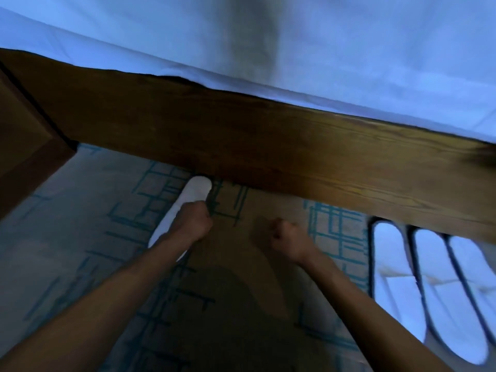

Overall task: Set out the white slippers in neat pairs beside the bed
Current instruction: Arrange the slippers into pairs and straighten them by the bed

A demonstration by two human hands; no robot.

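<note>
A white slipper point(192, 193) lies sole-up on the carpet, its toe almost at the wooden bed frame point(268, 146). My left hand point(194, 220) is closed on the middle of this slipper and covers part of it. My right hand point(288, 238) hovers to the right as a closed fist with nothing in it. At the right, three white slippers with dark edging lie side by side, toes toward the bed: the first point(391, 264), the second point(434, 267) and the third point(472, 264).
The bed's white sheet point(349, 49) hangs over the frame across the top. A dark wooden cabinet point(24, 146) stands at the left. The beige carpet point(241, 304) with teal line patterns covers the floor between my arms.
</note>
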